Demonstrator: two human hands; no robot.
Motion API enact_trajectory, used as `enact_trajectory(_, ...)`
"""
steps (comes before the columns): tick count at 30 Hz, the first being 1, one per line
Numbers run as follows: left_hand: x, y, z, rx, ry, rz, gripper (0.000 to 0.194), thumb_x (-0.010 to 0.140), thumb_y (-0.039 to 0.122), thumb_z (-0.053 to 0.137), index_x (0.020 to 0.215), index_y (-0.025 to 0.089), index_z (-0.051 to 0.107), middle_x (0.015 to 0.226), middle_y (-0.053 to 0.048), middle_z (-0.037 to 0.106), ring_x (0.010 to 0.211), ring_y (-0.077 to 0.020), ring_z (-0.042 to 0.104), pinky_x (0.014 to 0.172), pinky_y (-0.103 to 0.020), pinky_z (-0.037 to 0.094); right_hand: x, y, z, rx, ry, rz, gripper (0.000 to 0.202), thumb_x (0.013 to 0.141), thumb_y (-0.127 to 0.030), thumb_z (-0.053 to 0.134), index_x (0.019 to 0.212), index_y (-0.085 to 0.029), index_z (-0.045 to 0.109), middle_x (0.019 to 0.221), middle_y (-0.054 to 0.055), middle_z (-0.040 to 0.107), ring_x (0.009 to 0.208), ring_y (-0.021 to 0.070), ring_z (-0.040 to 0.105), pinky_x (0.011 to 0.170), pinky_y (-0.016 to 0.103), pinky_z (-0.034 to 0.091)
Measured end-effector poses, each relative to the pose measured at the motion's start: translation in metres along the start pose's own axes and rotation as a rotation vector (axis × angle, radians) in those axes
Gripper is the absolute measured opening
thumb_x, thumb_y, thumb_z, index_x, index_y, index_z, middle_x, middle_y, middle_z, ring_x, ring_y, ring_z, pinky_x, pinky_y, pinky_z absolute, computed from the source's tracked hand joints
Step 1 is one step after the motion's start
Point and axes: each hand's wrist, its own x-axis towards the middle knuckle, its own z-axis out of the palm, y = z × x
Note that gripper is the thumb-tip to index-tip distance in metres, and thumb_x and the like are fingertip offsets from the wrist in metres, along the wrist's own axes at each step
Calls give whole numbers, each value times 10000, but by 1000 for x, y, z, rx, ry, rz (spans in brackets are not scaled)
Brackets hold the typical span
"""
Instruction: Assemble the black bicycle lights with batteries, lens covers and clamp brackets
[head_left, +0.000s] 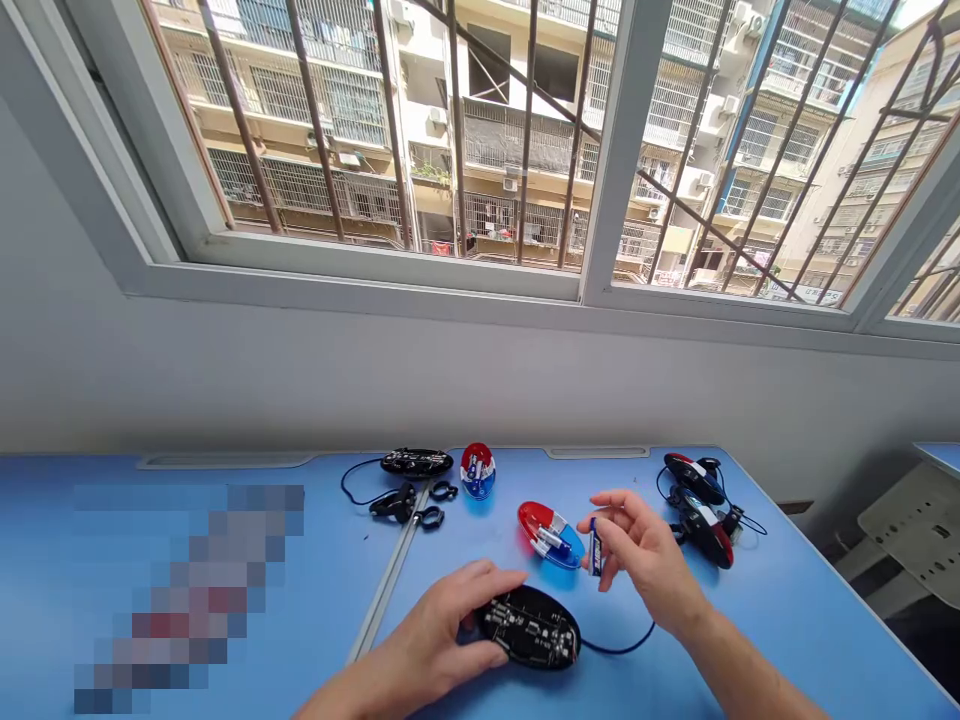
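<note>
Two hands show: the left hand on the near black oval, the right hand with one battery right of that oval. One more black oval lies beyond it to the left; each has one cable. Beyond the near black oval sit two red-and-blue shells; the batteries inside them are too small to count surely. Also beyond it, leftward, are two black rings and one black mount. Two red-ended units lie right of it.

Battery-filled shell beyond the oval unit, between the two hands
</note>
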Motion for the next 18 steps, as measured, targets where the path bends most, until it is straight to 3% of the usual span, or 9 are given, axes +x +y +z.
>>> enact_trajectory(4, -1, 7, -3, -26, -5, -52, 570, 659, 122, 606, 1203, 290, 638, 896, 1, 568, 773, -186, 513, 699, -252, 427, 1, 6, 1, -103, -120, 130, 462, 706, -528, 736, 895, -170, 515, 790, 34, 707, 515, 101, 608, 363, 164, 412)
enact_trajectory(10, -1, 5, -2, -21, 0, -19, 575, 650, 133, 622, 1202, 294, 637, 894, 0, 578, 787, -197, 529, 698, -256, 428, 0, 4, 2, -53, -209, 218, 420, 663, -457, 771, 860, -155, 556, 840, 43, 712, 566, 115, 641, 415, 180, 447)
enact_trajectory(14, -2, 7, -2, -15, 12, 7, 562, 682, 115, 580, 1207, 307, 629, 887, 6, 567, 767, -182, 527, 682, -248, 429, -1, 4, 1, -24, -263, 193, 360, 674, -362, 776, 923, -161, 611, 852, 24, 684, 632, 122, 645, 453, 187, 467)
enact_trajectory(18, -3, 8, -2, -11, -4, 32, 583, 683, 86, 558, 1217, 309, 622, 873, 9, 555, 774, -174, 533, 678, -241, 428, -4, 8, 5, -32, -255, 72, 297, 710, -292, 751, 959, -182, 632, 863, 14, 656, 685, 123, 625, 538, 220, 517)
